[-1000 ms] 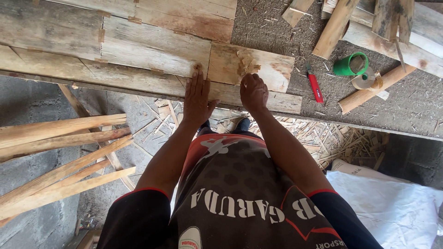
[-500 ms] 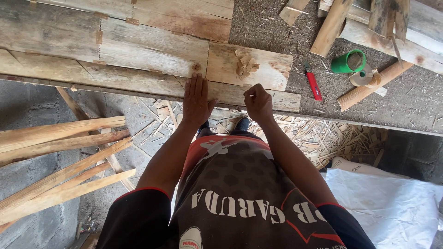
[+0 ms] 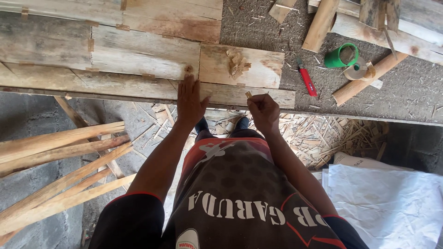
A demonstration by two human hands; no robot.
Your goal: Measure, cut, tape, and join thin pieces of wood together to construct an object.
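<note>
Hands at a rough workbench: the left hand [image 3: 190,102] lies flat, fingers spread, on a pale, weathered plank [image 3: 138,85] at the bench's near edge; the right hand [image 3: 263,109] pinches a small tan wood chip [image 3: 248,95] just above it. Curled shavings [image 3: 237,62] sit on the board behind; a red-handled knife [image 3: 307,79] lies nearby.

The left hand [image 3: 190,102] lies flat on the plank edge [image 3: 138,87], the right hand [image 3: 264,109] just off it, with a clear gap between them. Straight above, wood chips [image 3: 237,62] sit on the short board [image 3: 258,69]. To the upper right, open grey surface [image 3: 415,92] is broken by a red knife [image 3: 306,80], green cup [image 3: 340,56], tape roll [image 3: 357,71] and round poles [image 3: 369,78] (closely bunched). Long sticks [image 3: 60,152] crowd the lower left
</note>
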